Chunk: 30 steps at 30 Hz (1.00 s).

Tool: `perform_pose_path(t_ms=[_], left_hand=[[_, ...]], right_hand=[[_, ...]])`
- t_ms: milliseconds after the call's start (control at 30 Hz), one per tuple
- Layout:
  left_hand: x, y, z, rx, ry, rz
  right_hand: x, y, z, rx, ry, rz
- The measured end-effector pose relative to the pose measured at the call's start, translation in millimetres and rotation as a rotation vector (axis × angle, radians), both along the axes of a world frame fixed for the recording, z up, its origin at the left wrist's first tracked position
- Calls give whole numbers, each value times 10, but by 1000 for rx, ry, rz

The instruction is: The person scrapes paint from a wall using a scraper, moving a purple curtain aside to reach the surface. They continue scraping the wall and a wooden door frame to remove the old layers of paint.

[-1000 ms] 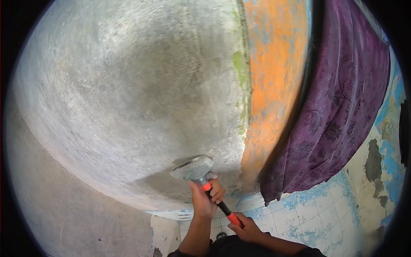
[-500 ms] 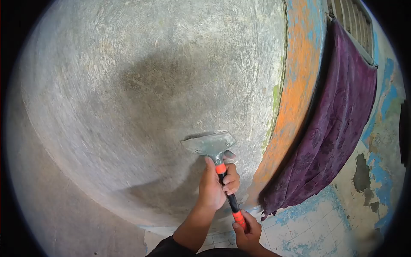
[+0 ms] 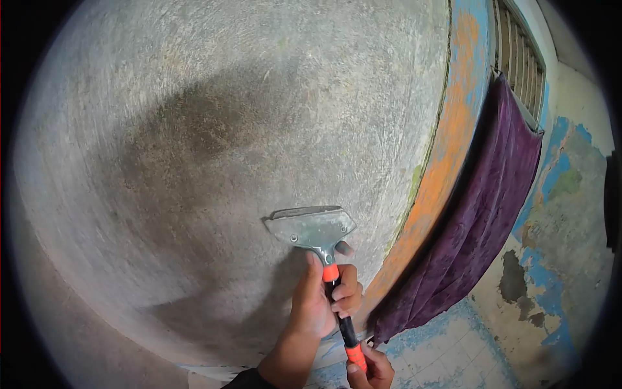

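A long-handled wall scraper point(image 3: 311, 227) has a wide grey metal head and a black handle with orange bands. Its blade edge lies close against the rough grey wall point(image 3: 214, 259). My left hand point(image 3: 319, 295) is wrapped round the upper handle, just below the head, with the thumb along the neck. Lower down, my right hand point(image 3: 372, 369) grips the orange end of the handle. The scraper stands nearly upright in view, its handle slanting down to the right.
Right of the wall runs a frame strip with worn orange and blue paint point(image 3: 447, 162). A purple curtain point(image 3: 479, 214) hangs beside it, below a barred opening point(image 3: 521, 58). Pale floor tiles point(image 3: 447, 353) carry blue flakes. Peeling paint marks the far wall point(image 3: 576, 214).
The view has shifted, with the curtain and frame strip now further left. The scraper head sits slightly lower and left in view, and both hands keep their hold on the handle.
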<state>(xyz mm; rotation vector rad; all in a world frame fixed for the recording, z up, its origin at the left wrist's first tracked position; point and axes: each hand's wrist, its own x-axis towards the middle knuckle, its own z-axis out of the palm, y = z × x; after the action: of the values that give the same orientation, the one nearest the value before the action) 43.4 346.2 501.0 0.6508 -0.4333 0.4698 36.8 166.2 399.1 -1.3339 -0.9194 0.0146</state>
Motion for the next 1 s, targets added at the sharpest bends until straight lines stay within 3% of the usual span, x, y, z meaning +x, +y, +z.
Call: perform_pose_path(t_ms=[300,733,1000], left_hand=[[-23,41,44,31,10,-26],[-25,76,47,103,28,7],[-65,31,143,139,89,51]], right_hand=[[252,-9,-242,-21,-103,9],[297,57,-428,51,108,163],[264,35,-226,83,204,277]])
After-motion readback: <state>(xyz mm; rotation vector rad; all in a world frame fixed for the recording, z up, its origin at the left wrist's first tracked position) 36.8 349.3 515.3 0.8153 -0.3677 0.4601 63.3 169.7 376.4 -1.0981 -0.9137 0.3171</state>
